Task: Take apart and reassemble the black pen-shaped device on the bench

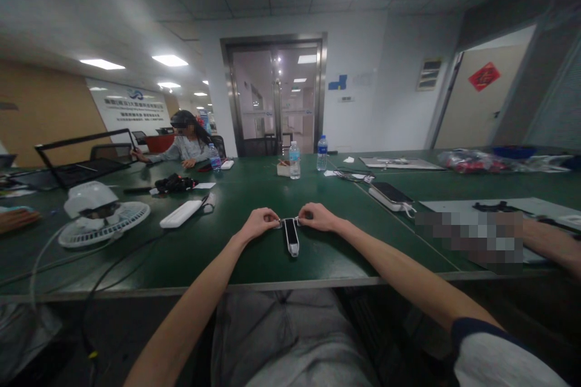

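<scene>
On the green workbench (218, 257), my left hand (259, 224) and my right hand (316, 216) sit close together near the front edge. Between them lies a narrow black-and-white oblong device (291, 237), its long side pointing towards me. Both hands pinch the ends of a thin white strip (287, 221) across the device's top end. My fingertips hide part of that strip, and I cannot tell how it joins the device.
A white desk fan (104, 217), a white power bank (180, 214) and loose cables lie to the left. A phone on a white charger (390, 195) lies to the right, with water bottles (295, 161) beyond. A co-worker (188, 144) sits far left. Another person's forearm (551, 245) enters at right.
</scene>
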Tool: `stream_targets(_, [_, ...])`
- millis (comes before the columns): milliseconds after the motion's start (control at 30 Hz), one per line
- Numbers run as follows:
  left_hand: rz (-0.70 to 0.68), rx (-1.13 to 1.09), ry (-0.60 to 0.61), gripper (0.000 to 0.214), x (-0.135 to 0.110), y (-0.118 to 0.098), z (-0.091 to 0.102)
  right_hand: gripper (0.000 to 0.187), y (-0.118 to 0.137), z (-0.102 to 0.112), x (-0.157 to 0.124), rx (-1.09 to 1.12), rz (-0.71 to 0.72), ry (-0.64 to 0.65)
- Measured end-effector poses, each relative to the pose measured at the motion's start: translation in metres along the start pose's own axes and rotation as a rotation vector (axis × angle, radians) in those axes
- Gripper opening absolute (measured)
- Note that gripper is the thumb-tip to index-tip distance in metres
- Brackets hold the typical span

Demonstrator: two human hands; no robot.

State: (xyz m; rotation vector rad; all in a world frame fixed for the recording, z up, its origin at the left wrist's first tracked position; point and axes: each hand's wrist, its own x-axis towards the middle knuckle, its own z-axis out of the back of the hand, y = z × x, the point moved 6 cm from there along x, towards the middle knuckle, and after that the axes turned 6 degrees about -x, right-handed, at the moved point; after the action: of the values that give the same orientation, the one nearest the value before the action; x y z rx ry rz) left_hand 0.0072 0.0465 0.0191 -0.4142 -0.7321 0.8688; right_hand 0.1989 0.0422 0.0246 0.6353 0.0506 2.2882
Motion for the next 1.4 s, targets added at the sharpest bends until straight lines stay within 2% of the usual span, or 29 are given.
stream_targets(500, [0.053,0.053,0.016,0.026,-0.0004,0.001,0.0018,0.017,-0.0023,-0.0006,0.0006,-0.008,-0.021,0.005])
stream_targets(733, [-0.009,0.037,-0.02,0.022,-0.0003,-0.0032,0.0028,0.017,0.0021,0.0023,-0.0001,-0.011,0.004,0.0])
stream_targets(1233, [0.022,0.05,0.002,0.025,-0.001,-0.0012,0.0018,0.016,-0.0018,-0.0006,0.0009,0.003,-0.026,0.01])
stream_targets(1400, [-0.011,0.048,-0.035,0.022,-0.0012,-0.0065,0.0048,0.016,-0.0008,-0.0001,0.0005,0.006,-0.017,0.002])
